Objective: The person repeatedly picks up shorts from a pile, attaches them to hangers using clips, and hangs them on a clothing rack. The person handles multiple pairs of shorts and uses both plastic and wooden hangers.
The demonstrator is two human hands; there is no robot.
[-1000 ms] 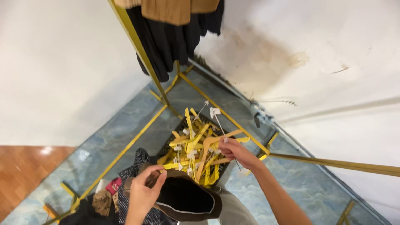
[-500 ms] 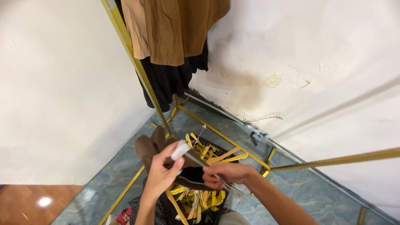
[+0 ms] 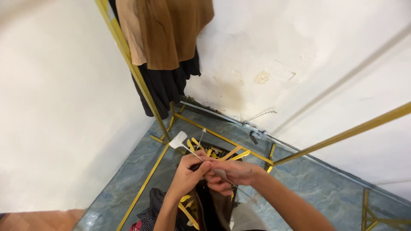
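Observation:
My left hand (image 3: 185,174) and my right hand (image 3: 231,172) meet in the lower middle of the head view, both closed around a thin metal hanger (image 3: 188,147) with a white clip end that sticks up to the left. A dark and brown garment (image 3: 212,205) hangs down from under my hands. Just behind them a black basket (image 3: 222,150) holds several yellow hangers.
A gold clothes rack (image 3: 128,60) rises at upper left with brown and black clothes (image 3: 167,38) hung on it. Another gold rail (image 3: 342,134) crosses at right. White walls meet in the corner over a blue-grey marbled floor (image 3: 317,188). A dotted dark cloth (image 3: 154,209) lies below.
My hands have come up out of the basket of yellow hangers and closed together on one clip hanger with the garment. The view has tilted upward toward the hanging clothes.

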